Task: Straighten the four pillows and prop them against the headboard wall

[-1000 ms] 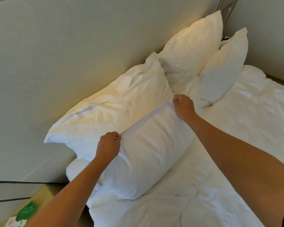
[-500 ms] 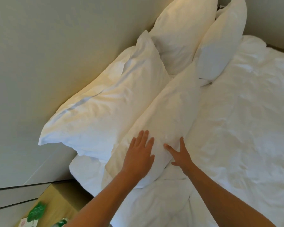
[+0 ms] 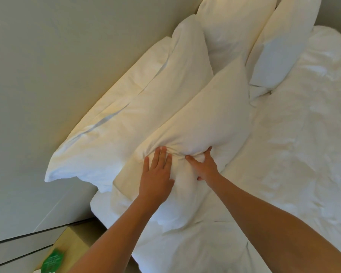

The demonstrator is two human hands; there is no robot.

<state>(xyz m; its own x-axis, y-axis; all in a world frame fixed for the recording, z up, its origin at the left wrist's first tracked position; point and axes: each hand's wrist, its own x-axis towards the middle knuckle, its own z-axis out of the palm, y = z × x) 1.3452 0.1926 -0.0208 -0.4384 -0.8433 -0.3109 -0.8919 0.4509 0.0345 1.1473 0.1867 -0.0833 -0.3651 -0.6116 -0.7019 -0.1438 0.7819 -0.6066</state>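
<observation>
Several white pillows stand in two pairs along the pale headboard wall (image 3: 67, 66). The near front pillow (image 3: 205, 119) leans on the near back pillow (image 3: 126, 123), which rests against the wall. My left hand (image 3: 156, 174) presses flat on the front pillow's lower part, fingers straight, and the fabric bunches ahead of them. My right hand (image 3: 205, 166) presses beside it with spread fingers sunk into the fabric. Farther along, the far back pillow (image 3: 230, 26) stands against the wall with the far front pillow (image 3: 280, 48) leaning on it.
A rumpled white duvet (image 3: 293, 154) covers the bed to the right. At the lower left, below the headboard, stands a wooden bedside table (image 3: 67, 243) with a green card (image 3: 52, 262) on it.
My hands let go of the front pillow's top corners and came down to its lower part. They now press deeper, wrinkling the fabric. The pillow stands steeper against the one behind.
</observation>
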